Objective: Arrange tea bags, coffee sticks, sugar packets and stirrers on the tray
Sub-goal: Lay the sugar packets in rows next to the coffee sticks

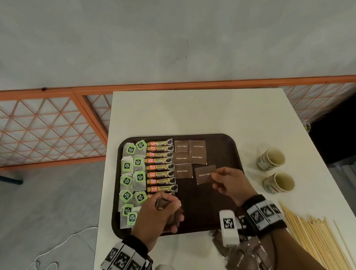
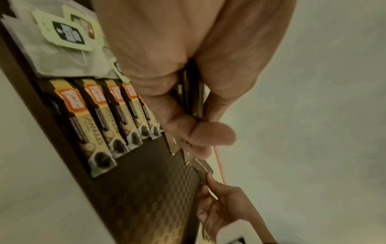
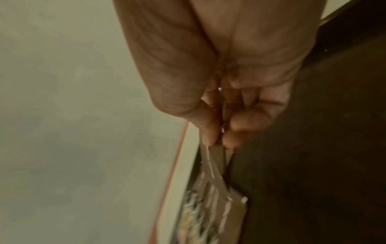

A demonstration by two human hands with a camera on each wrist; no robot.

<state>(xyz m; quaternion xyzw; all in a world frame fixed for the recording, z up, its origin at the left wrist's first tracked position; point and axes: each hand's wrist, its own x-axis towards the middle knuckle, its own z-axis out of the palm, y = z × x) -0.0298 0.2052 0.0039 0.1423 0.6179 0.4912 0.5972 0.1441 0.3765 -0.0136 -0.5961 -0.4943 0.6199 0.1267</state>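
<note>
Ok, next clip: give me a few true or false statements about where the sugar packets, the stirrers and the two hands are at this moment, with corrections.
1. The right hand pinches a brown sugar packet over the tray. True.
2. The left hand is empty. False: it grips a small stack of sugar packets.
3. The wooden stirrers already lie on the tray. False: they lie on the table, right of the tray.
4. Five sugar packets lie flat on the tray right of the coffee sticks. True.
5. The two paper cups stand on the tray. False: they stand on the table beside it.
</note>
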